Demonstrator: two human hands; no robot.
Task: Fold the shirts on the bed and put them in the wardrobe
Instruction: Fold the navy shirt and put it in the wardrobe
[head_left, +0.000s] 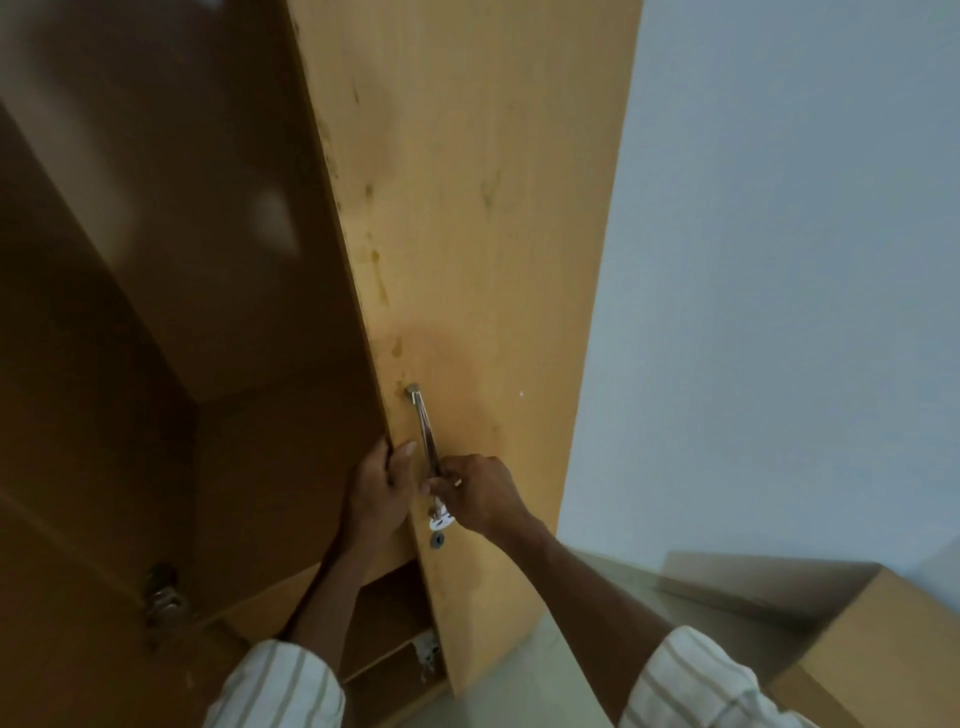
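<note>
Two hands meet at the free edge of the wardrobe door (467, 208), low on its pale wooden face. To the left, the wardrobe (156, 312) stands open, its dark brown inside showing bare panels, a metal hinge (163, 597) near the lower left, and shelves (384, 623) below the hands; no shirts show on the parts in view, and the upper interior is blurred. The left hand (382, 483) curls its fingers round the door's edge, thumb lying on the front face. Just beside it, the right hand (480, 496) is clenched on the lower end of the metal handle (423, 426). A keyhole (438, 540) sits just under that hand. Both striped sleeves (691, 680) are rolled up. At the lower right corner stands a cardboard box (857, 644), contents hidden, against the pale wall (779, 260).
</note>
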